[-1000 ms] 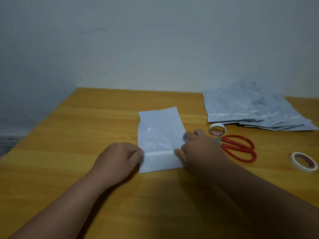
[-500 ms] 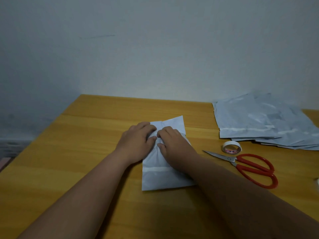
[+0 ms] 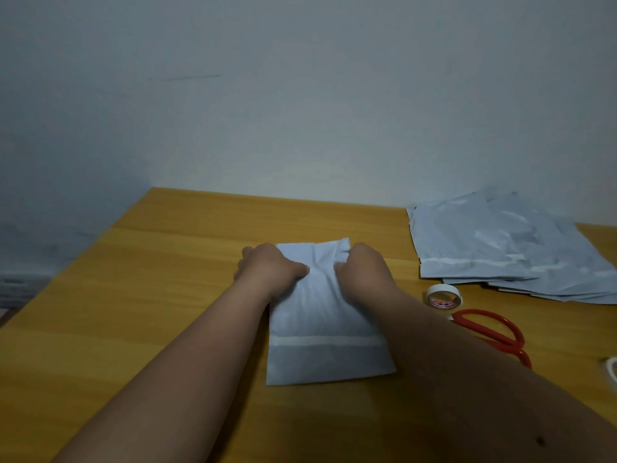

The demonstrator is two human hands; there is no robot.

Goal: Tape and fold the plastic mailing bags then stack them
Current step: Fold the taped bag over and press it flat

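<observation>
Both hands sit at the far end of a mailing bag (image 3: 320, 315) lying flat on the tabletop (image 3: 173, 262). The left hand (image 3: 270, 267) and right hand (image 3: 362, 270) each pinch its wrinkled plastic with curled fingers, whose tips are hidden. A tape strip (image 3: 325, 340) crosses the bag nearer the person. Right of the right hand lie a tape roll (image 3: 444, 297), red scissors (image 3: 494, 332) partly hidden by the forearm, a stack of bags (image 3: 500, 248) and another roll (image 3: 612, 374) cut off at the edge. A plain dim wall (image 3: 300, 111) rises behind.

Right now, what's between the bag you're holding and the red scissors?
In the head view, the right forearm crosses that stretch, and the tape roll sits just beyond it, between the bag and the scissors.
</observation>
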